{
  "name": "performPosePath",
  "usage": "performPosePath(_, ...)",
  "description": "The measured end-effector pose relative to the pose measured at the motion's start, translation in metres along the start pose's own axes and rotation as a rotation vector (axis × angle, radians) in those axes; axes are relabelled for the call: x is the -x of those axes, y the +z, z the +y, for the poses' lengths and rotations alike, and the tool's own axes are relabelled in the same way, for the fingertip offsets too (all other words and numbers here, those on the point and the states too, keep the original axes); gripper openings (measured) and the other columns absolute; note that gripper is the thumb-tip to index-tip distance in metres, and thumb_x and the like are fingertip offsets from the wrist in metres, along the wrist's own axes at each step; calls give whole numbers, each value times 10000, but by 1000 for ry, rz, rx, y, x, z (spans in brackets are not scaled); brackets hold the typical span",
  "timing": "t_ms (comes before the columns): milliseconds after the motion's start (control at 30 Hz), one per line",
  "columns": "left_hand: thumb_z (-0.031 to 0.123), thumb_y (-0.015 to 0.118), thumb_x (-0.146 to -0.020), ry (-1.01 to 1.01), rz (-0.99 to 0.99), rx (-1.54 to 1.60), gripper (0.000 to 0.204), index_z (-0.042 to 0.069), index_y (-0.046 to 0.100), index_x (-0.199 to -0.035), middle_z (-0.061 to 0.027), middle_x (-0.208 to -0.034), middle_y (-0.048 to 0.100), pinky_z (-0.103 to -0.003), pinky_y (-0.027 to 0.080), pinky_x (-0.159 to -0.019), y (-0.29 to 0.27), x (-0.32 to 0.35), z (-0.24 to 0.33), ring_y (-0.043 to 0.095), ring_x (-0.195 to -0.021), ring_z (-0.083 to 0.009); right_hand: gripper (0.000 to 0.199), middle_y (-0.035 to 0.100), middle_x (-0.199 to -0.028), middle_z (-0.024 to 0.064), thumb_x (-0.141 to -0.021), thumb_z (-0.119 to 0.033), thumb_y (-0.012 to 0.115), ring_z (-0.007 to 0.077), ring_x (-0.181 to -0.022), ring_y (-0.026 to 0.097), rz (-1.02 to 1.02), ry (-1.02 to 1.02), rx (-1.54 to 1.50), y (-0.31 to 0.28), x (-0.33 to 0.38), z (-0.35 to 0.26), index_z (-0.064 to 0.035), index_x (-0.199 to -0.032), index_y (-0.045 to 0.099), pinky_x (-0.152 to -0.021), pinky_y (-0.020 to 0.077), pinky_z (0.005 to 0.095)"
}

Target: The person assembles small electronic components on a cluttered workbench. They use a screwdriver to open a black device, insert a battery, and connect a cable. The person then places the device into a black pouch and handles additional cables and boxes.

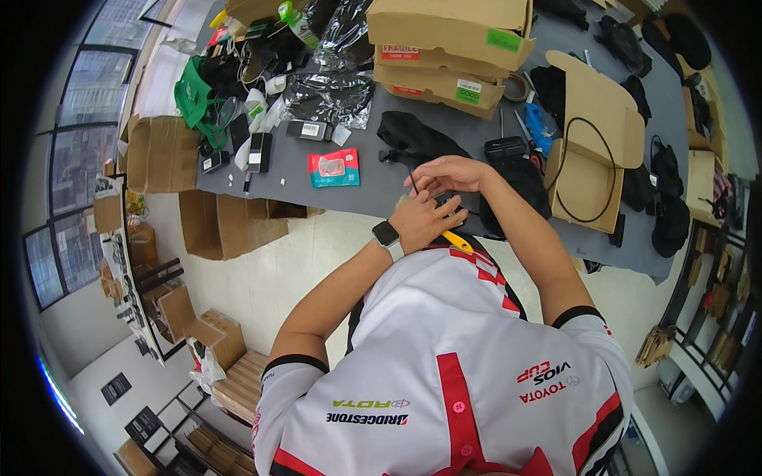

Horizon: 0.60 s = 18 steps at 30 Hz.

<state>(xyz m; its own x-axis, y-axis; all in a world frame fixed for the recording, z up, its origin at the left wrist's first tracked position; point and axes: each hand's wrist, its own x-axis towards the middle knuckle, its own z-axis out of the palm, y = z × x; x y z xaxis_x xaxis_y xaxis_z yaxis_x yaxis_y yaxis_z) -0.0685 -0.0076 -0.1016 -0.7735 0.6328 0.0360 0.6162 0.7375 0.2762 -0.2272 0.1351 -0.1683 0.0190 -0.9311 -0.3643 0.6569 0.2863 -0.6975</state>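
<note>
My left hand (pixel 422 217), with a watch (pixel 386 233) on its wrist, is at the table's near edge with fingers bent. Whatever it holds is mostly hidden; a small dark piece shows between the fingers. My right hand (pixel 454 172) arches just above it, thumb and fingers together at a thin black cord (pixel 413 186). Right beyond both hands lies a bundle of black fabric (pixel 421 136). A yellow-handled tool (pixel 458 241) is beneath my left hand, against my waist.
A red and teal wipes pack (pixel 334 169) lies left of my hands. Stacked cardboard boxes (pixel 448 47) stand beyond. At the right are a black case (pixel 506 148), more black fabric (pixel 516 190) and an opened carton (pixel 591 190) with a black cable. Small black boxes (pixel 259 152) lie left.
</note>
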Motion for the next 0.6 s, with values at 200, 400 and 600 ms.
performPosePath(200,174,677,-927,-141,-209,-56,584,229,550,-1494,-89,-1520,563,-397,479,-907,42,20,-7,740,-934,-207,372,712,-884,18,-1141,-364,512,158,-871,728,264,-67,107,6,-46,-15,-40,-1166,694,-852,548,325)
performPosePath(400,173,667,-949,-241,-215,-153,589,255,539,-1518,-103,-1578,522,-393,490,-915,97,56,-47,746,-968,-201,394,651,-788,1,-1161,-337,453,141,-757,699,480,-241,187,25,-92,-26,-15,-1236,668,-735,518,281)
performPosePath(600,239,734,-921,-241,-191,-84,640,240,532,-1528,-123,-1570,501,-426,536,-928,81,66,-82,726,-1014,-277,333,703,-764,59,-1135,-275,503,156,-602,649,660,-388,462,35,-130,-20,16,-1240,628,-588,523,320)
